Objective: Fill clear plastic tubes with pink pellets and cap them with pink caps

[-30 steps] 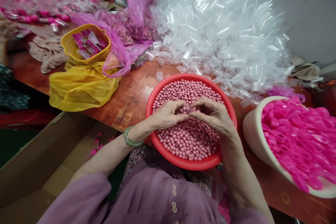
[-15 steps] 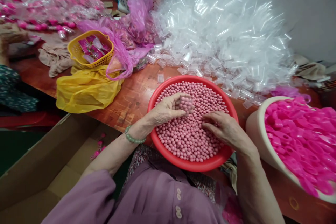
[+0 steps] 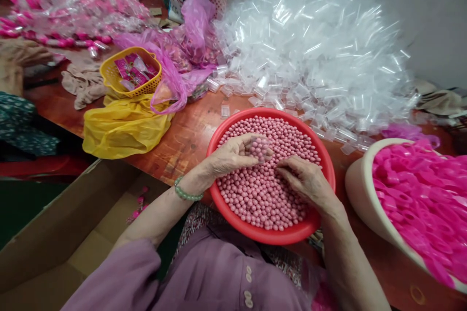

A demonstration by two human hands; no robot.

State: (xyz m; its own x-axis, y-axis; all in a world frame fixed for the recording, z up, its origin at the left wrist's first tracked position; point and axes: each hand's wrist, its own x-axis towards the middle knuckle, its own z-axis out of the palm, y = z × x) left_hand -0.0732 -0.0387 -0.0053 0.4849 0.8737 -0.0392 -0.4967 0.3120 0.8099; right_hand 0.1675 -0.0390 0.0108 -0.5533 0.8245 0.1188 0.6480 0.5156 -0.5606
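A red plastic bowl [image 3: 324,165] full of small pink balls [image 3: 262,194] sits at the table's near edge. My left hand [image 3: 233,155] hovers over the bowl, fingers curled round a small clear container [image 3: 258,148] with pink balls inside. My right hand [image 3: 304,181] rests palm down on the balls to the right, its fingertips pinched among them. I cannot make out what they grip. A green bead bracelet is on my left wrist.
A big heap of clear plastic containers [image 3: 314,53] lies behind the bowl. A cream tub of pink plastic pieces [image 3: 419,199] stands at right. A yellow basket [image 3: 131,73], yellow bag [image 3: 124,126] and pink bags lie at left. An open cardboard box [image 3: 65,233] sits below left.
My hands have parted: the right one dropped from the left hand's container down onto the balls. The left hand still holds the clear container. The view has shifted slightly.
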